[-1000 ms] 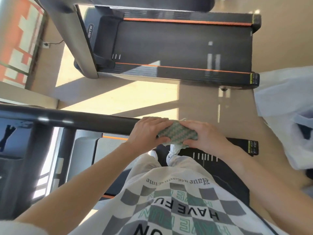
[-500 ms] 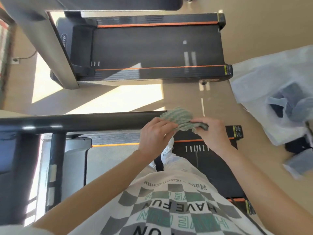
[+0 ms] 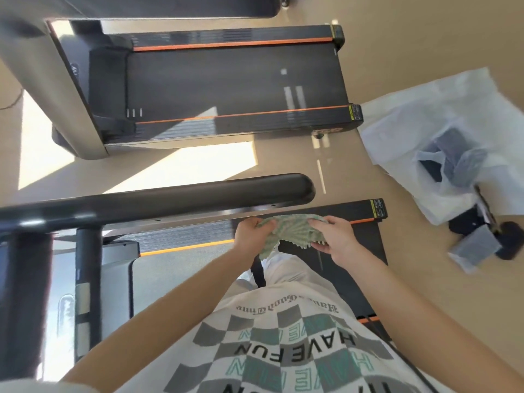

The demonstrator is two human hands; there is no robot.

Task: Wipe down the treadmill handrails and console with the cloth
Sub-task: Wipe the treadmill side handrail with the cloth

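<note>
Hanging crumpled, the green-and-white patterned cloth (image 3: pixel 292 227) is gripped by the left hand (image 3: pixel 250 236) and right hand (image 3: pixel 336 242). The black rounded handrail (image 3: pixel 184 198) is seen apart, at eleven o'clock.

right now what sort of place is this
Probably a gym or fitness room: the person stands on one treadmill beside its black handrail, a second treadmill sits parallel just beyond, and the left hand and right hand hold a green cloth.

Passage ahead is barred by the black handrail (image 3: pixel 158 199); open floor (image 3: pixel 340 177) is left beyond its rounded end.
</note>
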